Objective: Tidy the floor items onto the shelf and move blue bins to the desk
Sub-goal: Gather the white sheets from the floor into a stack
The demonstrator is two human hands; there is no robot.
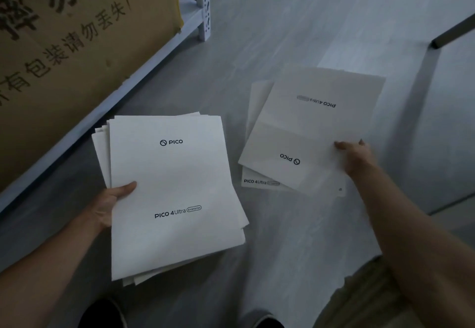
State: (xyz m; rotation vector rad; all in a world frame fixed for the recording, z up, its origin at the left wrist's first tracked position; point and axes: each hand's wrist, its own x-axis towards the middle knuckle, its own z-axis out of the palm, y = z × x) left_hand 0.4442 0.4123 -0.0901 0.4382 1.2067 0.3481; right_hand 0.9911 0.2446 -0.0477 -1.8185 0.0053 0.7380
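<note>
**Here, white PICO sheets in both my hands**

My left hand (pixel 110 204) grips a stack (pixel 174 186) of white sheets by its left edge, thumb pressed flat on top and the fingers hidden underneath. The top face is printed "PICO" with a round logo above and "PICO 4 Ultra Enterprise" below. The edges of the sheets under it fan out unevenly at the left and bottom.

My right hand (pixel 357 158) pinches the right edge of the top sheet (pixel 308 127) of a second pile, which lies on the grey floor (pixel 282 19) just right of the stack. That sheet faces away from me, its print upside down, with a crease across the middle. A lower sheet (pixel 259 181) peeks out beneath it.

A printed cardboard box (pixel 77 45) sits on the white shelf (pixel 205 6) at my left.
</note>
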